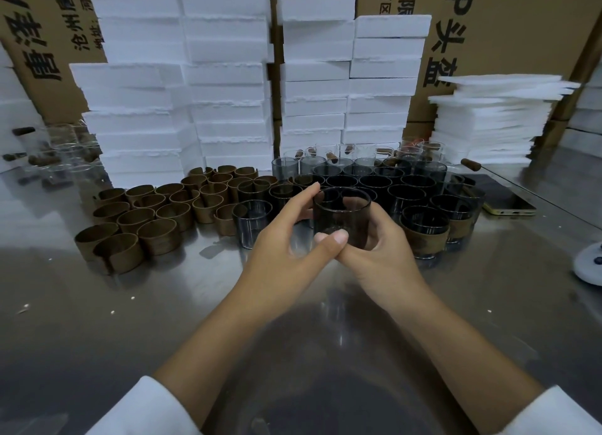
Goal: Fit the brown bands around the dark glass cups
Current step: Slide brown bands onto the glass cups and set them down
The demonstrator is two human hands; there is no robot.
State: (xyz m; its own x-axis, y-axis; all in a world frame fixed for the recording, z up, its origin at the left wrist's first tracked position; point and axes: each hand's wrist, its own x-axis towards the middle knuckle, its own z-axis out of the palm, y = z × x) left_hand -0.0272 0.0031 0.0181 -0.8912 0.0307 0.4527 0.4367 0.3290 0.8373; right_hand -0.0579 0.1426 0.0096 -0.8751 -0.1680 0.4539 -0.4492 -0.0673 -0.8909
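Observation:
A bare dark glass cup (pixel 342 216) is held upright just above the steel table between both hands. My right hand (pixel 378 249) wraps it from the right and below. My left hand (pixel 286 236) touches it with thumb at the base and fingertips at the rim. Several loose brown bands (pixel 143 219) stand in rows to the left. Behind the held cup stands a cluster of several dark glass cups (pixel 384 187). One cup with a brown band fitted (pixel 425 236) stands just to the right of my right hand.
Stacks of white foam blocks (pixel 228 92) and cardboard boxes (pixel 508 27) wall off the back. Clear glasses (pixel 65 154) stand at far left. A phone (pixel 508 201) lies at the right, a white round object (pixel 589 262) at the right edge. Thin foam sheets (pixel 488 118) are piled at back right.

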